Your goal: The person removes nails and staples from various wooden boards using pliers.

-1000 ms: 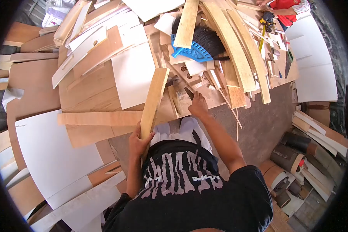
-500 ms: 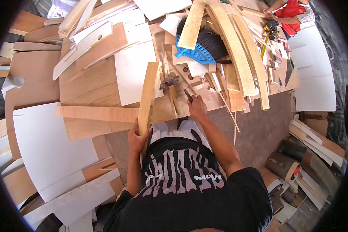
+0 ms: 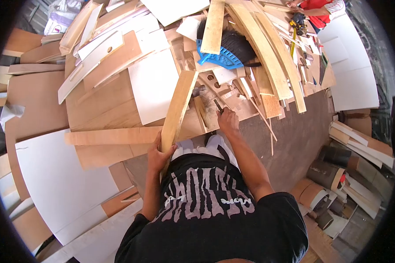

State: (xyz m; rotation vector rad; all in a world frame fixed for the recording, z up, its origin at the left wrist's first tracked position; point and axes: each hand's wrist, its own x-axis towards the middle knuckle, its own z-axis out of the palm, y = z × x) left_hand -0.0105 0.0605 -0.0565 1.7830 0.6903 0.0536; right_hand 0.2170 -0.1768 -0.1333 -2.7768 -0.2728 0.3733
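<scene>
My left hand [image 3: 159, 153] is wrapped round the lower end of a long wooden board [image 3: 180, 109], which tilts up over the table edge. The thumb lies along its right side. In my right hand [image 3: 228, 119], closed over the table's front edge, is a thin dark stick-like tool [image 3: 218, 105]; its kind is unclear. A hammer head [image 3: 199, 90] lies on the table between the hands, partly hidden behind the board. Below it lies a short wooden length [image 3: 201, 109], perhaps the hammer's handle. Another flat plank [image 3: 114, 136] rests along the front edge at left.
Long planks [image 3: 267, 48] and a blue brush head [image 3: 221, 56] with black bristles cover the table's back. White panels [image 3: 153, 83] lie at left. A co-worker in red [image 3: 318, 15] stands at the far right. Offcuts and cylinders [image 3: 322, 173] lie on the right floor.
The board in my left hand has swung its top to the right, now covering part of the hammer head. My right hand has shifted slightly right. The camera view has moved a little.
</scene>
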